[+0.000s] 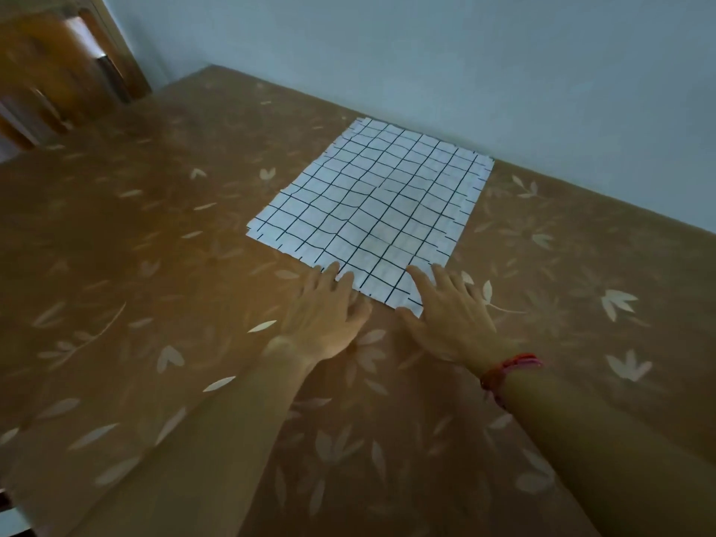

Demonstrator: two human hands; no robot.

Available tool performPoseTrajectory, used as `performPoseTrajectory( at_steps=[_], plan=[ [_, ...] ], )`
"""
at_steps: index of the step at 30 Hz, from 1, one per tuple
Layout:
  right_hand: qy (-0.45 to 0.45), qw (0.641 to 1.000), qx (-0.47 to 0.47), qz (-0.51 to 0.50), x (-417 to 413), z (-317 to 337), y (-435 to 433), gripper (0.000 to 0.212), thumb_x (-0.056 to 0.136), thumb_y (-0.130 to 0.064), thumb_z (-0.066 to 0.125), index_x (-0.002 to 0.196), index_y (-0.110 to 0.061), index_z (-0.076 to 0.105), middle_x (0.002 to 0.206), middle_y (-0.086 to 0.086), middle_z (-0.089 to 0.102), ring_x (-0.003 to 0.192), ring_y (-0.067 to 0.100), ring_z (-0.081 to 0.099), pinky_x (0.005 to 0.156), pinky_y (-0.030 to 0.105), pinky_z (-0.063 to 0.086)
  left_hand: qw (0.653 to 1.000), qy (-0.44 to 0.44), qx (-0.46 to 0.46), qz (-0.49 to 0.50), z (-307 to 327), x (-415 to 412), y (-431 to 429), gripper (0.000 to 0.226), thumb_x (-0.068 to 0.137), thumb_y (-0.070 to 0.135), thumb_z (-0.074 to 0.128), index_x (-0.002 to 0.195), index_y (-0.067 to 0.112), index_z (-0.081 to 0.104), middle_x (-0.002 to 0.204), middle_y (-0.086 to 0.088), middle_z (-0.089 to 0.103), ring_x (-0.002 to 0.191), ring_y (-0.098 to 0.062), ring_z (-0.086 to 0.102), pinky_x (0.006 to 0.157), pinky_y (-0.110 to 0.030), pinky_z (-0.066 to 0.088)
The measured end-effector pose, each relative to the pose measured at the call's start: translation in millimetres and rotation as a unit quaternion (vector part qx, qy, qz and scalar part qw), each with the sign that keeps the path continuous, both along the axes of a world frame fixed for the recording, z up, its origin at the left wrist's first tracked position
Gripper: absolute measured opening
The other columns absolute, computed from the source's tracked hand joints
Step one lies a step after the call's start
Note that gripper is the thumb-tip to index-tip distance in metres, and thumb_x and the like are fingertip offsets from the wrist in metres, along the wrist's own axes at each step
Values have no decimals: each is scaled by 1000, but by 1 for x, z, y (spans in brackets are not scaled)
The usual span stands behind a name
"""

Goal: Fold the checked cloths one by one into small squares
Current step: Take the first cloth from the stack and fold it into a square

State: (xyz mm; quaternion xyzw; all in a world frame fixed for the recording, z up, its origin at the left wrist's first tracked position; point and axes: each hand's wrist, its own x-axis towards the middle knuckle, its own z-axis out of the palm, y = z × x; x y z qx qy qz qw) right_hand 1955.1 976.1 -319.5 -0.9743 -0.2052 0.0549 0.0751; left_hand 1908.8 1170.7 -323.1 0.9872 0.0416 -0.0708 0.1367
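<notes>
Palms down, the left hand (325,317) and right hand (449,319) rest on the near edge of a white rectangular cloth with black checks (372,203), which lies flat on a brown leaf-patterned sheet (155,265). Each grip is slack, fingers stretched straight, holding nothing.

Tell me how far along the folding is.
Done: no small square yet; the checked cloth lies flat on the floral cover. In hand: left hand and right hand touch its near edge. Left: every fold; layered edges suggest several cloths.
</notes>
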Motion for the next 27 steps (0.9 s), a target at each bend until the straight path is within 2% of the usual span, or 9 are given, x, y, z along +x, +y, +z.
performPoseTrajectory(
  at_steps=[3, 7, 10, 14, 17, 21, 24, 27],
  plan=[
    [10, 1000, -10, 12, 11, -12, 6, 73, 92, -60, 38, 153, -28, 13, 159, 11, 17, 147, 29, 13, 117, 48, 15, 1000, 5, -2, 6, -10, 15, 3, 63, 98, 55, 31, 152, 25, 20, 162, -4, 6, 149, -23, -3, 117, -46, 12],
    [-4, 999, -19, 26, 20, -25, 13, 73, 91, -62, 35, 153, -28, 13, 159, 9, 18, 148, 27, 11, 116, 47, 17, 1000, -7, -4, 9, -19, 28, 3, 62, 98, 54, 33, 152, 29, 19, 162, -6, 2, 149, -25, -5, 119, -46, 10],
    [-15, 999, -24, 32, 23, -32, 14, 69, 93, -59, 34, 152, -28, 16, 157, 9, 23, 147, 26, 15, 115, 46, 20, 1000, -3, 3, 7, -25, 36, 2, 59, 99, 53, 31, 152, 33, 16, 162, -10, -2, 148, -26, -9, 119, -45, 6],
    [-47, 997, -32, 49, 25, -36, 14, 58, 95, -52, 34, 147, -28, 30, 150, 6, 36, 142, 24, 26, 110, 44, 27, 1000, 16, 23, 6, -33, 37, 5, 57, 99, 51, 29, 152, 33, 18, 162, -12, -1, 149, -26, -6, 119, -45, 5],
    [-70, 995, -35, 58, 25, -35, 14, 45, 97, -46, 36, 136, -27, 46, 141, 1, 48, 136, 23, 36, 107, 42, 31, 999, -8, 38, 0, -40, 34, 4, 57, 98, 49, 29, 151, 28, 21, 162, -11, 7, 149, -23, 2, 119, -45, 9],
    [-95, 993, -30, 65, 25, -30, 14, 31, 99, -40, 40, 109, -28, 67, 116, -11, 65, 124, 21, 47, 101, 37, 31, 997, -64, 51, -1, -39, 27, 1, 54, 98, 41, 32, 145, 15, 37, 158, -6, 26, 146, -18, 19, 114, -42, 24],
    [-98, 993, -11, 63, 22, -25, 14, 31, 98, -38, 45, 92, -25, 73, 100, -14, 69, 112, 19, 51, 96, 35, 33, 993, -112, 45, -15, -33, 19, -1, 44, 95, 35, 36, 127, 12, 53, 145, -2, 46, 134, -14, 39, 106, -37, 36],
    [-90, 993, 59, 48, 15, -17, 13, 26, 95, -36, 53, 87, -22, 73, 90, -12, 70, 105, 19, 55, 93, 36, 37, 986, -160, 42, -17, -24, 9, 0, 32, 94, 28, 41, 115, 14, 61, 127, 2, 59, 118, -13, 52, 95, -33, 40]
  ],
)
